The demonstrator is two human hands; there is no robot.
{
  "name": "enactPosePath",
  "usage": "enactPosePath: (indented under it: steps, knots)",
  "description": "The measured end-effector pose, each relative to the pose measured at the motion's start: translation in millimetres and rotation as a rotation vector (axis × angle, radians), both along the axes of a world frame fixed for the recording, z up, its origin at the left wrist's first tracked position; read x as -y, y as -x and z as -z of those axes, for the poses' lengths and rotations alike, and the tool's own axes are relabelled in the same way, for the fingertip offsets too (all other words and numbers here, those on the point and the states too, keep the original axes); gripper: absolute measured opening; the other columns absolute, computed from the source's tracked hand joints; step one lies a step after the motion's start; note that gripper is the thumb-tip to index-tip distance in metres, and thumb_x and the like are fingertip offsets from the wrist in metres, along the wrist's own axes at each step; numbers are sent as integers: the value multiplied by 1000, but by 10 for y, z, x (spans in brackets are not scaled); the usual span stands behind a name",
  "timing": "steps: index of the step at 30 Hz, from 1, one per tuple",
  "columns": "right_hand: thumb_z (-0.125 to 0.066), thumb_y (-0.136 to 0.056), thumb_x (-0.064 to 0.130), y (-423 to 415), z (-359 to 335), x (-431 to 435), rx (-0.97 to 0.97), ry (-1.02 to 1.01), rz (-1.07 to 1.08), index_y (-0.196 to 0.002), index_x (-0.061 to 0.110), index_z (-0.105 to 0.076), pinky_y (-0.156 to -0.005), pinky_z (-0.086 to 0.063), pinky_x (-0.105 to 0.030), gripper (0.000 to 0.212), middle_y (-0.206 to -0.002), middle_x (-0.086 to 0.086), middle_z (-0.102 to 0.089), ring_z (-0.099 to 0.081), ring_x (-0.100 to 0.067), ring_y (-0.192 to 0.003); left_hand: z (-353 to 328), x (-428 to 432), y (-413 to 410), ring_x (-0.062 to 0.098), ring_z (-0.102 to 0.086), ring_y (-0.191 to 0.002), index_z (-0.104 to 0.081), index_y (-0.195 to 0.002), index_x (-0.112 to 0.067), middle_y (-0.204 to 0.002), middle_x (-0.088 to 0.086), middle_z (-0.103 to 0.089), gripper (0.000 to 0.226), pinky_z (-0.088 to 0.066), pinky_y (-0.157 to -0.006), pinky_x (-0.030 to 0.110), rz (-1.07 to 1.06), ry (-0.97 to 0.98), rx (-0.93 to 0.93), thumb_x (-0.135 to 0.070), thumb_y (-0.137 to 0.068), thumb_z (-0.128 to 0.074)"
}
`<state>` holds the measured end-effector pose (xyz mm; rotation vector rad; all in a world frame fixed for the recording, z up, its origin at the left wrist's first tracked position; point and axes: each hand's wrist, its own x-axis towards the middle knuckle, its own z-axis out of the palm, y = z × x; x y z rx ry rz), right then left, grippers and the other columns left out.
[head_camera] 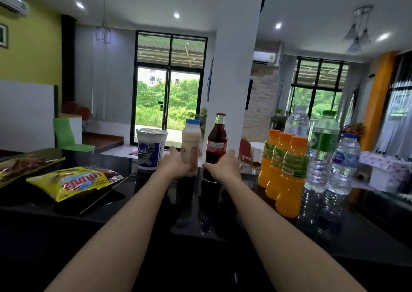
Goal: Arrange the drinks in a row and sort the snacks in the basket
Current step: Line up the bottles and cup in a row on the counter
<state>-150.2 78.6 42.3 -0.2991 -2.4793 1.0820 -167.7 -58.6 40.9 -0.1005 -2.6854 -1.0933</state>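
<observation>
My left hand grips the base of a small milky bottle with a blue cap, standing upright. My right hand holds the lower part of a dark cola bottle with a red cap beside it. A white and blue cup stands just left of them. To the right stand three orange juice bottles in a slanted line and three clear water bottles behind them. At the left a yellow snack bag lies on a dark tray, with a brown snack bag behind it.
Everything sits on a glossy black counter that mirrors the bottles. A white pillar rises right behind the cola bottle. A green chair and windows lie beyond the counter's far edge.
</observation>
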Motion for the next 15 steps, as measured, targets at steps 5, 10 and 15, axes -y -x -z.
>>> enactPosePath:
  steps: [5,10,15]
  knots:
    - [-75,-74,41,164,170,16,-20,-28,22,-136,12,-28,-98,-46,-48,83,-132,-12,-42,-46,-32,-122,158,28,226,31,-53,-119,-29,-139,-10,-132,14,-54,78,-46,-97,38,48,-154,-5,-35,-78,-72]
    - [-79,-65,51,248,195,-39,-86,-9,54,-127,13,-39,-82,-50,-39,83,-121,-10,-47,-51,-29,-113,188,-32,313,28,-53,-120,-28,-144,-14,-134,11,-54,78,-43,-98,35,75,-124,-96,-29,-80,-71]
    - [-80,-69,40,214,193,-42,-101,-1,41,-126,13,-40,-79,-47,-38,75,-120,-8,-50,-53,-29,-112,230,-9,308,29,-49,-126,-21,-148,-13,-138,12,-50,82,-39,-101,35,69,-71,-119,-31,-83,-68]
